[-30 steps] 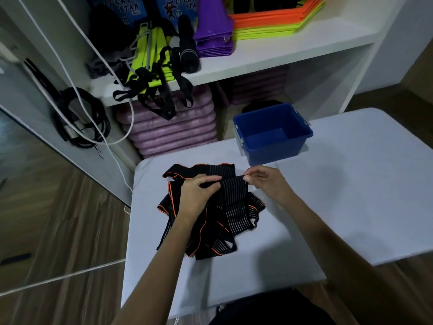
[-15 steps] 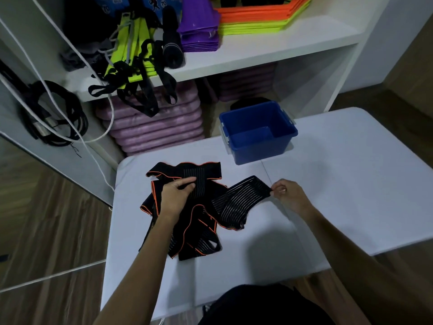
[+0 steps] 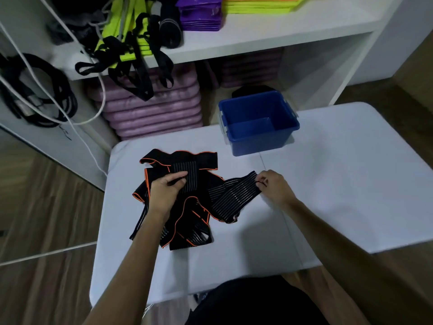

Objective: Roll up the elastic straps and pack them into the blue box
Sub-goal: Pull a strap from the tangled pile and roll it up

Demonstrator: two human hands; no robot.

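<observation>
Blue box (image 3: 257, 123) sits beyond strap pile (image 3: 185, 202), w/ shelf (image 3: 269, 31) behind.

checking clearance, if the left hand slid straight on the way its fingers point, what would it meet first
Probably the stretched strap that the right hand pinches; the left hand points rightward across the pile of straps. Depth is unclear.

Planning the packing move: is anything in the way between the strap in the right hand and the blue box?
Nothing visible: bare table lies between the strap pinched by the right hand and the open, empty box.
</observation>
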